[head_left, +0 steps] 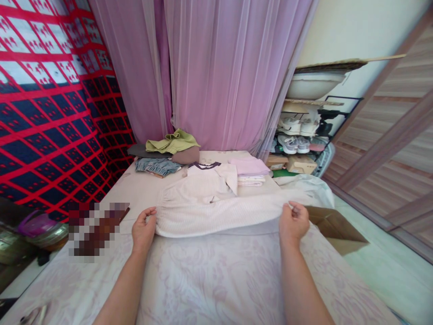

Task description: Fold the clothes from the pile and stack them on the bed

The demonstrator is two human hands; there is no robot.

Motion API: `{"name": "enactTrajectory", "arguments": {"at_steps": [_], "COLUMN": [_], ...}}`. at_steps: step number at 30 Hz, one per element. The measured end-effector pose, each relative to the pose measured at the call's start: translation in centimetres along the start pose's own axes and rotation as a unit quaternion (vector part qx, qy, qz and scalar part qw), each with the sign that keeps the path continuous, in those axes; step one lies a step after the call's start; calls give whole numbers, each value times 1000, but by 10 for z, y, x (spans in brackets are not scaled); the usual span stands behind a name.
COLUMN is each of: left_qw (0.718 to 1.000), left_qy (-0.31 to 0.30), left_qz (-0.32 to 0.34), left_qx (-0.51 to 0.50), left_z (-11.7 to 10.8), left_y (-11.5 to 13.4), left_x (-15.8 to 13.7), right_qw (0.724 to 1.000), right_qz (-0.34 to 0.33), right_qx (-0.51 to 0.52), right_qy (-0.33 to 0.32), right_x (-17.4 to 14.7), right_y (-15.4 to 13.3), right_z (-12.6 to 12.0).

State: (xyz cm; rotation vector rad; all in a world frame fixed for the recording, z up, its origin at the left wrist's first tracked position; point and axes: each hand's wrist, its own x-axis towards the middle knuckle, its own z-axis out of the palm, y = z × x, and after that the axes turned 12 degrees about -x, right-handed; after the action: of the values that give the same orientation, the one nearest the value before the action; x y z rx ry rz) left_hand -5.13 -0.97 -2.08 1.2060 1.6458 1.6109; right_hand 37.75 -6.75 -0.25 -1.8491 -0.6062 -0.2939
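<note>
A pair of cream, finely striped pants (219,216) is stretched sideways just over the bed, with a gathered edge at its left end. My left hand (145,225) pinches that gathered left end between thumb and fingers. At the other end, my right hand (295,219) is closed on the fabric. Behind the pants lies a pale short-sleeved shirt (206,176) with a dark collar, partly covered by them. Folded pink cloth (248,166) sits on top of folded white patterned cloth (251,181) to the right of the shirt.
A bed (216,280) with a floral sheet fills the foreground. Toward the back left is a clothes pile with a green garment (174,141) and denim (157,166). A cardboard box (334,228) stands beyond the right edge, near a shoe rack (301,110). Purple curtains (233,72) hang behind.
</note>
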Motion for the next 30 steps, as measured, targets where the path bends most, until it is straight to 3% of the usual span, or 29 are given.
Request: {"name": "enactTrajectory", "arguments": {"at_steps": [7,14,19,22,26,30], "left_qw": [1000,997,993,995,992,996], "left_qy": [3,60,109,102,121,87], "left_qz": [14,23,26,19,13,26], "left_qx": [-2,-32,-25,1,16,3], "left_z": [0,-3,-10,-11,-12,-12], "left_y": [-2,-6,-7,-5,-3,-5], "left_x": [0,2,3,3,3,4], "right_qw": [995,992,977,951,889,830], "right_qz": [66,-49,-94,-171,-329,-366], "right_qx": [-78,-101,-89,-103,-191,-323], "right_qy": [-3,-48,-171,-234,-255,-272], "right_x": [-5,-15,-21,-21,-21,-24], "right_y": [29,10,-17,-47,-87,-102], "right_z": [-9,-7,18,45,82,105]}}
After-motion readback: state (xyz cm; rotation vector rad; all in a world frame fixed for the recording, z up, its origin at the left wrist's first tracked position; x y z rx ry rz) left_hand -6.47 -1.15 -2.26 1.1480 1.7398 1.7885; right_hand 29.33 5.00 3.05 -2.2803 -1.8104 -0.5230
